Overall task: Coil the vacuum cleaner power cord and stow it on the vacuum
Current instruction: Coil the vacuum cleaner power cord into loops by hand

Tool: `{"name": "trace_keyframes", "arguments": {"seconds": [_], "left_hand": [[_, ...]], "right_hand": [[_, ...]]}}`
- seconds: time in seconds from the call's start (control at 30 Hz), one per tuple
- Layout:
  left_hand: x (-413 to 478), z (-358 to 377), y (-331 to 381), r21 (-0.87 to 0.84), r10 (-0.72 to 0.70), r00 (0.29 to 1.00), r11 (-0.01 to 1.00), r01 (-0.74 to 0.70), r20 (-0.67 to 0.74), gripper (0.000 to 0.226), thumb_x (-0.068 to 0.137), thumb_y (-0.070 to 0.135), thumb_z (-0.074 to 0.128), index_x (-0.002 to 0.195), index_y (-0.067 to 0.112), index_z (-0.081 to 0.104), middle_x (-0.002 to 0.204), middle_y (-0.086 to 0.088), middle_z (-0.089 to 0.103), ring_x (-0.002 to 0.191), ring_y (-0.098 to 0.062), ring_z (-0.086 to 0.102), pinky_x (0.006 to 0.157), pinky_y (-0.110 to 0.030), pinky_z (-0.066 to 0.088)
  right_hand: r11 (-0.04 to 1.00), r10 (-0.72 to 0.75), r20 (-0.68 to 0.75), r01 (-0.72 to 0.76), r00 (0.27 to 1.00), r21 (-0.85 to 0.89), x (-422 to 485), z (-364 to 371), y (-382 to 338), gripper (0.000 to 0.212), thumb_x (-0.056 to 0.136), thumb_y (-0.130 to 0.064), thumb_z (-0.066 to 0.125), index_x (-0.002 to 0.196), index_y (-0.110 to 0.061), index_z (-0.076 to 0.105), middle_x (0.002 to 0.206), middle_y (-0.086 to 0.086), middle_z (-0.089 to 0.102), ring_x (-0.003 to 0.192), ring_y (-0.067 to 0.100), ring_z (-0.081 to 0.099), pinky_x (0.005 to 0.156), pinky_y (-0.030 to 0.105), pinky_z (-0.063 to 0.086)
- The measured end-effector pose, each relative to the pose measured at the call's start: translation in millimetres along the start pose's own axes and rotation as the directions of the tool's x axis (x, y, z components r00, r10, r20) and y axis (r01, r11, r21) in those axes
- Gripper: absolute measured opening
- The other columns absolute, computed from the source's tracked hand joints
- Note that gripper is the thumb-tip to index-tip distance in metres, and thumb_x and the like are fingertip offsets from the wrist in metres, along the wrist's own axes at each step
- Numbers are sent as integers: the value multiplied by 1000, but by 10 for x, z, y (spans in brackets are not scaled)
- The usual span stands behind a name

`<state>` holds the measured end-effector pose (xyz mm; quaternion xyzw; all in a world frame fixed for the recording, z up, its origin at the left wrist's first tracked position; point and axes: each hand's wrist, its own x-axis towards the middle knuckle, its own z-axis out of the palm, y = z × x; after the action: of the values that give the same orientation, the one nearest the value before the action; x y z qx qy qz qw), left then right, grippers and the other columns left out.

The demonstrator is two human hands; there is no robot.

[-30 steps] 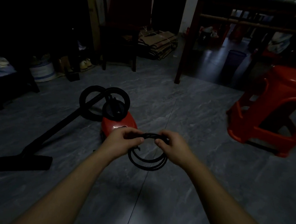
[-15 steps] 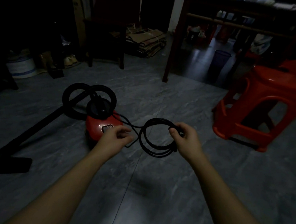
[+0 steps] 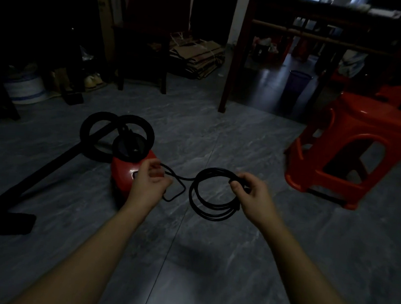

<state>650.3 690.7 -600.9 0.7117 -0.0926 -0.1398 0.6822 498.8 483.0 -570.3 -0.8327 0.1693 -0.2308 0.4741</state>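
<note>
The person's right grip point(image 3: 251, 194), just right of the frame's centre, pinches a coil of the black power cord point(image 3: 191, 192) between thumb and curled fingers. Several round turns hang from it above the grey tiled floor point(image 3: 210, 271). From the top of the coil a loose stretch of cord runs left to the left grip point(image 3: 148, 183) and makes a kinked bend just below its thumb. The left grip is loosely curled with its fingertips at the cord, but in the dim light I cannot tell whether it grasps the cord or the cord only passes by it.

Partly hidden by that hand sits the vacuum point(image 3: 122, 172), a small red canister with a round black top, on the floor left of centre. Its black hose point(image 3: 101, 116) forms two loops behind it, and the wand slants down to a floor nozzle point(image 3: 7, 223) at the lower left edge.

A red plastic stool point(image 3: 368, 118) stands at the right, well apart from the coil. A dark wooden table point(image 3: 228, 82) fills the upper right, and flattened cardboard point(image 3: 196, 54) lies at upper centre.
</note>
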Motion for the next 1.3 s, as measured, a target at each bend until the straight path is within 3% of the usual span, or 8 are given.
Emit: {"name": "trace_keyframes", "arguments": {"seconds": [0.2,0.47,0.6,0.73,0.83,0.93,1.13,1.3], "left_hand": [[-46,6,-58,334,161,983,925,-181,88,68,78,11,79,138,24,52,136,-2,54,122,-19,55,104,-39,48],[-40,108,-80,338,220,966,906,-254,136,44,75,13,81,115,26,67,97,4,67,97,-14,65,91,-37,55],[-52,192,-139,342,229,957,898,-278,176,57,77,13,80,129,27,62,98,2,66,93,-16,65,87,-42,57],[-43,201,-158,348,231,947,889,-299,225,67,81,22,79,141,30,50,99,4,65,93,-13,64,87,-30,54],[-61,194,-137,389,241,939,863,-322,245,45,79,30,77,122,27,65,100,5,69,92,-13,66,87,-40,56],[-88,157,-133,480,225,952,825,-299,206,25,78,28,76,97,40,66,83,9,66,77,-10,64,76,-40,57],[-74,-7,16,537,377,916,749,-389,137,14,81,22,76,92,30,76,83,7,64,77,-7,61,73,-34,54],[-136,-135,248,531,556,819,655,-538,144,9,85,17,74,93,20,77,80,8,56,72,-5,56,64,-22,47]], "right_hand": [[999,-39,-13,40,999,19,7,-12,3,9,96,-15,59,93,-14,68,79,-3,64,72,6,58,66,22,48],[991,-40,-82,50,996,125,25,-47,-77,11,97,-14,58,97,-8,67,78,-1,63,65,2,55,60,17,44],[989,-41,-78,51,996,137,11,-54,-73,10,97,-16,59,97,-10,67,83,11,65,69,8,57,62,22,46],[987,-45,-74,56,996,148,18,-38,-103,11,97,-14,59,98,-8,67,82,2,65,70,5,57,62,18,46],[987,-48,-76,59,996,147,13,-11,-124,11,97,-13,59,99,-7,67,85,1,66,73,4,59,65,17,47],[995,-55,-91,62,994,80,11,0,-123,10,95,-14,61,101,-10,69,92,1,71,82,5,64,73,18,51],[994,10,-186,-30,982,-107,45,49,-61,16,93,-24,64,105,-17,70,92,-6,71,84,8,67,75,35,58],[983,-11,-259,-37,966,-178,78,135,-136,13,93,-23,63,101,-15,69,82,-11,66,71,-6,59,60,4,42]]}}
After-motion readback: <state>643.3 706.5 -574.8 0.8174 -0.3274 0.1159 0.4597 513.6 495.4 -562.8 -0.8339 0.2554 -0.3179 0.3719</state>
